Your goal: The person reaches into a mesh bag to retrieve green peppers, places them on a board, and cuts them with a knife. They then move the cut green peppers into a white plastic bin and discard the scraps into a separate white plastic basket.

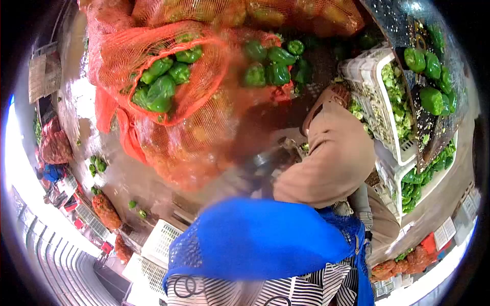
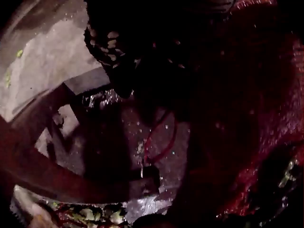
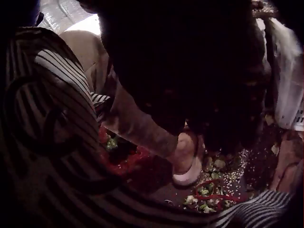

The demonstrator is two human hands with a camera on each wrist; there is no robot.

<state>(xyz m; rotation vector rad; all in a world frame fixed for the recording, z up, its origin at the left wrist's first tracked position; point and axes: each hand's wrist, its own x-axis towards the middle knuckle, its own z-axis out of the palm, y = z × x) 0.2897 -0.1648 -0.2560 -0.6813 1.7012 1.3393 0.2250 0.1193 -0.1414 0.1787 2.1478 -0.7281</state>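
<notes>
Neither hand can be made out in any view. Green bell peppers (image 1: 158, 89) show in the mouth of a red mesh bag (image 1: 173, 148) ahead of the person. More peppers (image 1: 278, 71) lie to its right, partly on red mesh. In the left wrist view, a dark shape (image 2: 128, 52) with pale spots along its edge hangs over a wet floor, near a dark curved frame (image 2: 85, 183) and a thin red loop (image 2: 161, 152). A large dark silhouette (image 3: 190, 61) covers the upper middle of the right wrist view, hiding what is behind it.
A white crate (image 1: 390, 122) of green trimmings stands right of the person's bent knee (image 1: 326, 153). Below it, another crate (image 1: 399, 201) holds green peppers. Several peppers (image 1: 434, 81) sit on a dark surface at the right. Seeds and scraps (image 3: 218, 175) litter the floor beside a foot (image 3: 187, 159).
</notes>
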